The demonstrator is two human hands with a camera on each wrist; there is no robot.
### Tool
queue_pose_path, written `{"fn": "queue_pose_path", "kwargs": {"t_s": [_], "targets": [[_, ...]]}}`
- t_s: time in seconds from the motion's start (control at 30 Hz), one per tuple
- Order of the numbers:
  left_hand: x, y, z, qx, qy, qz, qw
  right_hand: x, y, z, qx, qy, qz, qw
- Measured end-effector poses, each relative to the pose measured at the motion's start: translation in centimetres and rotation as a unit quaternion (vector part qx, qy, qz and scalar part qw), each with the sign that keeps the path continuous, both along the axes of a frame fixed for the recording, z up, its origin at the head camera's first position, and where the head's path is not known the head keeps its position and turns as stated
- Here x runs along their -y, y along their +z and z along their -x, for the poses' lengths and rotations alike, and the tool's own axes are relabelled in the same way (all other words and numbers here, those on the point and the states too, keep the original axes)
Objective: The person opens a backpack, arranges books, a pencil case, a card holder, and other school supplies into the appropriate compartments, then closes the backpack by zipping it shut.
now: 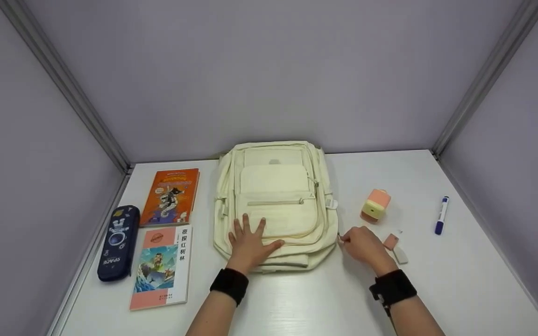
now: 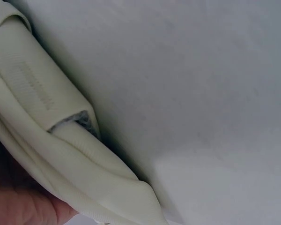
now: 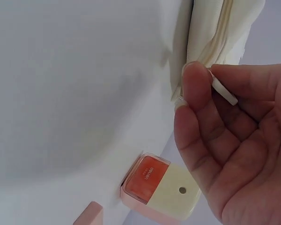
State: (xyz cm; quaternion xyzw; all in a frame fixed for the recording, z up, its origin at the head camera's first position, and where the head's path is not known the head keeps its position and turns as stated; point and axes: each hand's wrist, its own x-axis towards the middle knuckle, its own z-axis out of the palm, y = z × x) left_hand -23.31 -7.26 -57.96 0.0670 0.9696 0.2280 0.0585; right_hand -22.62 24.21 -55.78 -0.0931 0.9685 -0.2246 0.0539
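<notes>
A cream backpack (image 1: 273,179) lies front side up on the white table, with several zips across its face. My left hand (image 1: 248,247) rests on its lower left front, fingers spread and straight. In the left wrist view, part of that hand (image 2: 23,199) shows at the bag's edge. At the bag's lower right side, my right hand (image 1: 364,245) pinches a small white zip pull (image 3: 224,91) between thumb and curled fingers. The right wrist view shows the pull's end sticking out inside the hand, close to the bag's zip seam.
Right of the bag are a pink and yellow pencil sharpener (image 1: 375,205), a small pink block (image 1: 391,241), a small white block (image 1: 400,255) and a blue-capped marker (image 1: 442,215). On the left lie an orange book (image 1: 170,196), a pink-and-white book (image 1: 160,268) and a navy pencil case (image 1: 118,242).
</notes>
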Motion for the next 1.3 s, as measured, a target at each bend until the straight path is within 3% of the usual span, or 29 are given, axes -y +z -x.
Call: {"fn": "queue_pose_path", "kwargs": {"t_s": [0.13,0.37,0.6,0.83,1.3], "targets": [[-0.1,0.0,0.0,0.0,0.002,-0.005,1.0,0.2,0.3,-0.6,0.002,0.013,0.008,1.0],[0.0,-0.2,0.0,-0.002,0.002,-0.005,1.0,0.7,1.2,-1.8,0.05,0.017,0.057,0.997],[-0.1,-0.3,0.0,-0.009,0.004,0.01,0.9999,1.4,1.5,-2.4,0.054,0.023,0.066,0.996],[-0.2,-0.3,-0.1,-0.019,0.005,0.002,0.9998,2.2,1.9,-3.0,0.027,0.039,0.06,0.997],[-0.2,-0.6,0.0,-0.029,0.006,-0.007,0.9995,4.8,2.0,-4.2,-0.004,0.01,0.089,0.996]]}}
